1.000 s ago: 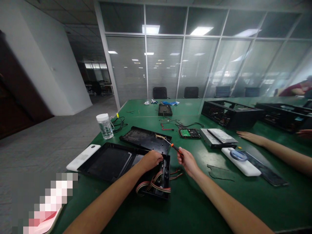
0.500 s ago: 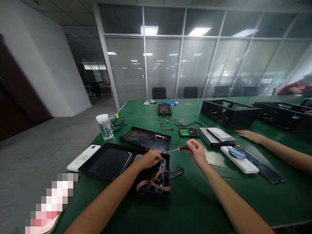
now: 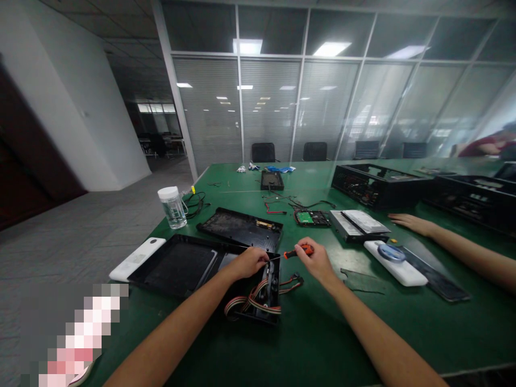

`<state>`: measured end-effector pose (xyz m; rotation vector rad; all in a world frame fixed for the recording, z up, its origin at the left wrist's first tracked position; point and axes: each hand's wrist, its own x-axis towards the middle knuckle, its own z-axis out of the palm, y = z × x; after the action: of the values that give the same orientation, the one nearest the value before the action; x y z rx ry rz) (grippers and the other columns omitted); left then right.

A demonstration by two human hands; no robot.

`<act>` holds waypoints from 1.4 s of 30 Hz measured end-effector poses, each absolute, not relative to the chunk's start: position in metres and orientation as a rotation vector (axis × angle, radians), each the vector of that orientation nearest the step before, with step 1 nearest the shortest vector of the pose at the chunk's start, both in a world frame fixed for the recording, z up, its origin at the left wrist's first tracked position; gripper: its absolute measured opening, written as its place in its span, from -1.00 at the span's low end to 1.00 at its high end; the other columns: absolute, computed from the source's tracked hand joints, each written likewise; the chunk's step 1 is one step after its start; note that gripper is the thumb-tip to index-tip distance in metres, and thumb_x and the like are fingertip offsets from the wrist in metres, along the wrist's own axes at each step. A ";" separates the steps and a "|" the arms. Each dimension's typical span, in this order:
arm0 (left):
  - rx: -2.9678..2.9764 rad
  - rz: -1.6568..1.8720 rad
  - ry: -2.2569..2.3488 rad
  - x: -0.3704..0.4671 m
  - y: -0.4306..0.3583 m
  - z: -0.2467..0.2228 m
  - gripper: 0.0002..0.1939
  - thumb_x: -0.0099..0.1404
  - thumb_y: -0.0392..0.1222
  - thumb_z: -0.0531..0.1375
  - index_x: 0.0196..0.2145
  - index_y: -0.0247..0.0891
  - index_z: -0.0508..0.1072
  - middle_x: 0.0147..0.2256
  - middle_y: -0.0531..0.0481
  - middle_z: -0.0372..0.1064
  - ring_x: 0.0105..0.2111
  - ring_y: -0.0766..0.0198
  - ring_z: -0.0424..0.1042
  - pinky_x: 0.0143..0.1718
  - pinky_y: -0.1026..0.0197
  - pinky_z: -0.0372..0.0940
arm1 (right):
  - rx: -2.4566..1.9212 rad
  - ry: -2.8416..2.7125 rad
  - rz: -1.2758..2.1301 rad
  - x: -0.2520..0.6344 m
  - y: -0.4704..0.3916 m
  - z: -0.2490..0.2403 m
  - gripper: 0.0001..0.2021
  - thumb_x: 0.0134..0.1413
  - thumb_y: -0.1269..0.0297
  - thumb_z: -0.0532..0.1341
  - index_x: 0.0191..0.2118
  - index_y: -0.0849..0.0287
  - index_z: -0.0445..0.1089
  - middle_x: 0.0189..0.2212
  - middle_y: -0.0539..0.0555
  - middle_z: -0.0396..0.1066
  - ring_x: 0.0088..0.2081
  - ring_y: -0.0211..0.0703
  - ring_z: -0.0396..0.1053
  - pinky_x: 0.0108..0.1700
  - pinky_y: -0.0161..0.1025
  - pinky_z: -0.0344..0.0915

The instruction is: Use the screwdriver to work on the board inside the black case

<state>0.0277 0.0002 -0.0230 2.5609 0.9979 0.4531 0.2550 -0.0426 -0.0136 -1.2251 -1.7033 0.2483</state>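
My right hand (image 3: pixel 317 262) is wrapped round the orange and black handle of a screwdriver (image 3: pixel 291 254). Its thin shaft points left, and the tip ends at the fingers of my left hand (image 3: pixel 250 262). Those fingers are pinched together over the right end of an open black plastic casing (image 3: pixel 171 263); what they hold, if anything, is hidden. Red, black and white ribbon wires (image 3: pixel 258 305) hang over the casing's near right corner. Just behind it lies a second black shell (image 3: pixel 237 228), with a brass-coloured strip along one edge.
A clear bottle (image 3: pixel 173 209) and a white device (image 3: pixel 137 260) stand left. A green circuit board (image 3: pixel 306 217), a metal drive box (image 3: pixel 357 226) and a white device with a blue lens (image 3: pixel 395 263) lie right. Another person's hand (image 3: pixel 411 222) rests beside the drive box.
My right hand has moved left and slightly down, bringing the screwdriver tip to my left fingers. My left hand stays over the casing. At far right, a black computer case has shifted.
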 end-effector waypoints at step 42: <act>2.600 0.430 1.060 0.028 -0.007 -0.020 -0.83 0.18 -0.38 0.06 -0.31 -0.31 0.43 -0.33 -0.04 0.40 -0.29 0.26 0.35 -0.23 0.29 0.20 | -1.763 -2.422 -0.296 0.199 -0.055 0.097 -0.53 0.20 0.01 -0.18 -0.25 0.20 0.36 -0.37 0.21 0.46 -0.32 0.00 0.42 -0.33 -0.23 0.17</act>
<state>0.0281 -0.0070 -0.0197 2.5999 1.0598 0.4304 0.1994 -0.0550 0.0975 -1.7625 -2.4216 -0.2958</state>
